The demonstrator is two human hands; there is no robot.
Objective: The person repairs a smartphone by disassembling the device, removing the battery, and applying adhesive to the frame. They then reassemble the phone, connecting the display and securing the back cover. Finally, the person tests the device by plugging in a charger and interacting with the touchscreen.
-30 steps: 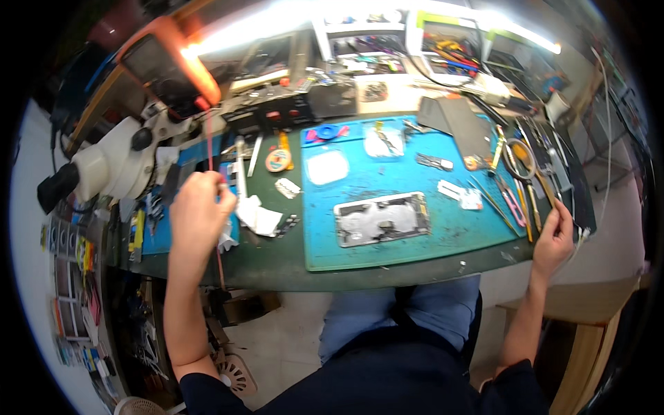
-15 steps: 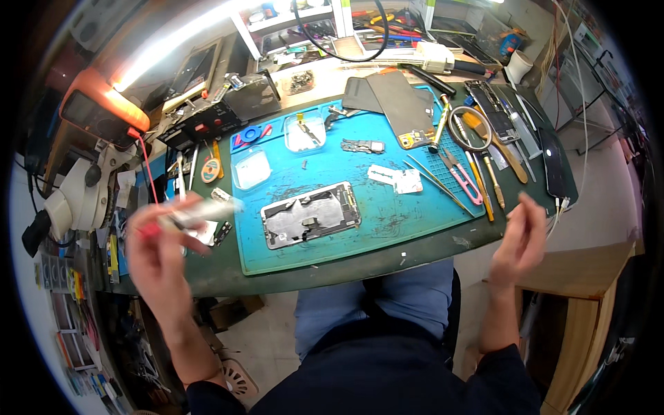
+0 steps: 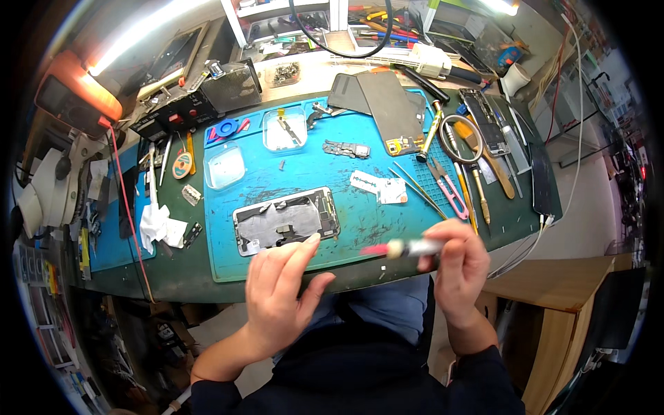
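My right hand (image 3: 460,277) grips a slim syringe-like tube (image 3: 415,247) with a pink tip, held level over the blue mat's front right. My left hand (image 3: 280,294) is open and empty, thumb apart from the fingers, at the mat's front edge just below an opened phone (image 3: 268,223). That phone lies face up on the blue mat (image 3: 366,235), showing a grey inner plate and dark parts. A small metal phone part (image 3: 346,149), white blade packets (image 3: 393,191), thin tweezers (image 3: 417,191) and two clear plastic boxes (image 3: 283,131) lie behind it.
An orange multimeter (image 3: 78,97) with leads, a microscope (image 3: 48,187) and crumpled white tissue (image 3: 155,225) are on the left. Knives, brushes, pink scissors (image 3: 451,193) and phone parts crowd the right. A black cable (image 3: 341,52) loops over the back shelves.
My left hand has moved from the left side to front centre and let go of the tube, which is now in my right hand. My right hand has moved inward; the view has shifted.
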